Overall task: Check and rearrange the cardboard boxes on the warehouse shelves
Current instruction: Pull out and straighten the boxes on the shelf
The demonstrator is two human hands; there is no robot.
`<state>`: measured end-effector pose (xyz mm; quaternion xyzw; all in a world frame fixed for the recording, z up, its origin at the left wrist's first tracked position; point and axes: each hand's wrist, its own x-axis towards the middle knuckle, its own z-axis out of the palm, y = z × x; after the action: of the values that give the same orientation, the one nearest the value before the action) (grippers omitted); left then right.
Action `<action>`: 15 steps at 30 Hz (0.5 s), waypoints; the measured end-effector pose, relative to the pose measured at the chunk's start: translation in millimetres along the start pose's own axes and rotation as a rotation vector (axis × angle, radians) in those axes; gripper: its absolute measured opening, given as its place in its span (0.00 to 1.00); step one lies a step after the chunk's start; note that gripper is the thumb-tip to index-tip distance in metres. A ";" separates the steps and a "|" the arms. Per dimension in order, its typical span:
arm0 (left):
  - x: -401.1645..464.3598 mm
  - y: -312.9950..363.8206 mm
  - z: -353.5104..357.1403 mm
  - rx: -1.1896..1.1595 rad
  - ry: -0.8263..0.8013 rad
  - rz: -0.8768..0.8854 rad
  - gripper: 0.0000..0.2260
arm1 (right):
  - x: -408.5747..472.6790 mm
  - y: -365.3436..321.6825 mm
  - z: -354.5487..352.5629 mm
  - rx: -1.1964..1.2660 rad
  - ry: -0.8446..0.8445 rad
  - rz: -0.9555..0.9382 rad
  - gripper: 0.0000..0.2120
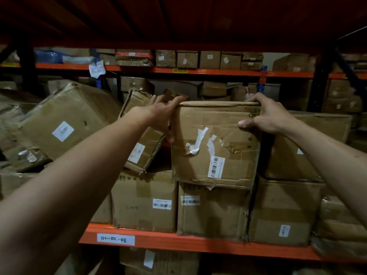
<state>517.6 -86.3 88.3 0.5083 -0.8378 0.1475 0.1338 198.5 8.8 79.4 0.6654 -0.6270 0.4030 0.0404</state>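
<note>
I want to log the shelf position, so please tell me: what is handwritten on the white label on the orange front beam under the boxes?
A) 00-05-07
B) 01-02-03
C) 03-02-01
B: the white paper label on the orange metal shelf beam reads 01-02-03.

Upper box (214, 143) sits on lower box (212, 211), tilted box (65, 120) left

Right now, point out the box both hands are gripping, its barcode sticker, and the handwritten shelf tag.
gripped box (200, 120), head view, upper front face
barcode sticker (216, 167), head view, label centre
shelf tag (115, 239), head view, white label middle
</note>
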 end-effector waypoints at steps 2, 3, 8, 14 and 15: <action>-6.0 -17.8 3.1 0.133 -0.005 -0.009 0.67 | 2.7 0.4 2.3 0.005 0.018 0.006 0.32; -9.4 -26.1 5.1 0.179 0.022 -0.009 0.64 | 5.6 2.1 3.3 0.004 0.023 0.005 0.32; -25.0 -54.6 7.4 0.291 0.123 -0.091 0.45 | 15.6 10.6 3.0 0.013 0.011 0.037 0.30; -25.8 -69.8 26.3 0.139 0.185 -0.213 0.47 | 6.6 6.3 -2.1 0.042 -0.044 0.066 0.31; -25.6 -71.2 29.7 0.135 0.194 -0.215 0.47 | 3.0 4.5 -2.5 0.048 -0.049 0.069 0.31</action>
<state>590.3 -108.1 59.3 0.5863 -0.7499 0.2367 0.1946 193.1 6.9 80.8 0.6540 -0.6404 0.4027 -0.0048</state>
